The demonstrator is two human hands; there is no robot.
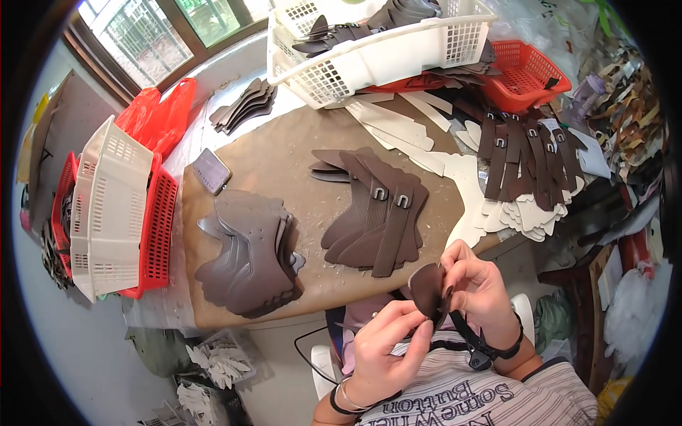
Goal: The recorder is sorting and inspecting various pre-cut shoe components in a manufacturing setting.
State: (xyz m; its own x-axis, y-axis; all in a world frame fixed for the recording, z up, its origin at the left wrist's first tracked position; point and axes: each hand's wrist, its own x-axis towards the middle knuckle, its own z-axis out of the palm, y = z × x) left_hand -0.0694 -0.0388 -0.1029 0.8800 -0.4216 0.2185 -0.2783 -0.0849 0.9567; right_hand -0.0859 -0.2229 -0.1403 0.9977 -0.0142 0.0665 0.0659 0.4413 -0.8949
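Note:
A dark brown leather piece (428, 287) with a rounded end is held up in front of my chest, off the table's near edge. My left hand (389, 346) pinches its lower end between thumb and fingers. On its upper right side the fingers of my right hand (477, 285) are closed. Just beyond my hands lies a stack of dark brown leather pieces (348, 227), with buckled straps (389, 231) across the top. To its left sits another pile of curved brown leather pieces (245, 255). The far side of the held piece is hidden.
A white basket (383, 60) of brown parts stands at the back, a red basket (522, 74) beside it. Buckled straps (526, 153) and pale cut pieces (522, 213) lie at right. A phone (211, 170) and stacked baskets (114, 213) are at left.

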